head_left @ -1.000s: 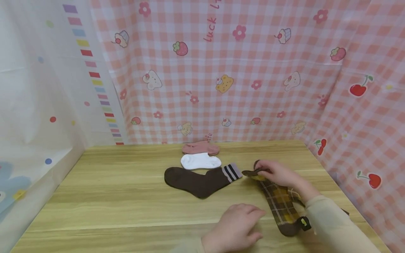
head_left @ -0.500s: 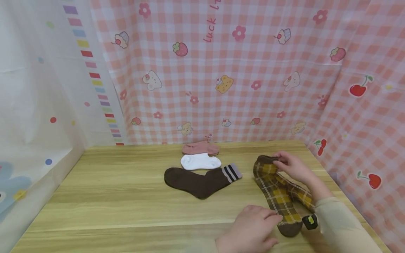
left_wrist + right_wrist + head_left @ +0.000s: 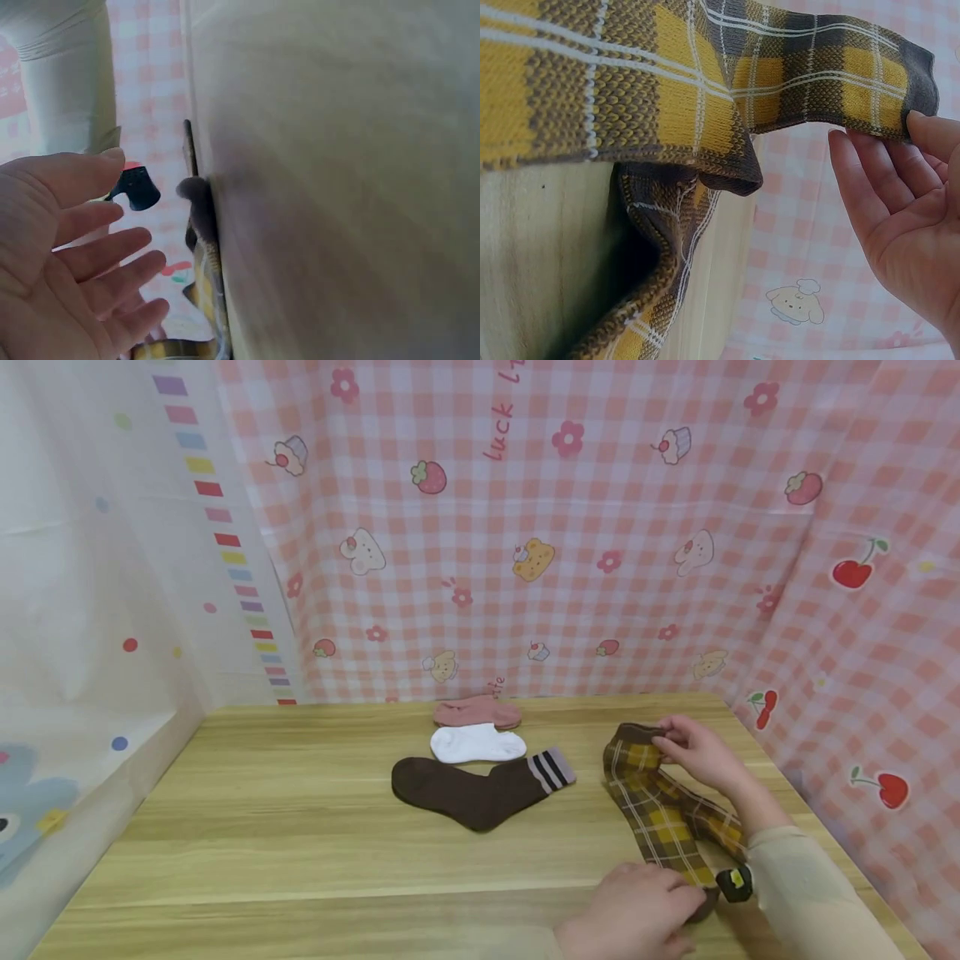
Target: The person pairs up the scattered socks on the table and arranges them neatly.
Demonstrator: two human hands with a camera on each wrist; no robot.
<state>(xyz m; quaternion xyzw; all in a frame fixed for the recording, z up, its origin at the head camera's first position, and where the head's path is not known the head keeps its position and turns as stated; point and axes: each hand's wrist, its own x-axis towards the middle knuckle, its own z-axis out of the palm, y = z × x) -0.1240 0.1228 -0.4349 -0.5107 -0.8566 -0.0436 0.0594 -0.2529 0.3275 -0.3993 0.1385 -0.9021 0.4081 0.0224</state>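
Note:
A yellow and brown plaid sock (image 3: 660,818) slants across the right side of the table. My right hand (image 3: 697,753) pinches its dark cuff between thumb and fingers, and the cuff is lifted in the right wrist view, where the knitted plaid sock (image 3: 817,71) fills the top. Another plaid length (image 3: 716,827) lies behind it, partly under my right forearm; it looks like a second sock. My left hand (image 3: 630,910) is over the toe end and hides part of it. In the left wrist view this hand (image 3: 67,247) has loosely spread fingers, apart from the dark toe (image 3: 201,210).
Left of the plaid sock lies a dark brown sock (image 3: 480,793) with a striped cuff. Behind it are a white ankle sock (image 3: 476,743) and a pink sock (image 3: 476,712). A black wrist device (image 3: 735,883) sits by my right sleeve. Patterned curtains (image 3: 570,527) border the wooden table.
My right hand has moved the plaid sock's cuff back and to the right, unfolding and straightening the sock. My left hand has moved right, to the toe end.

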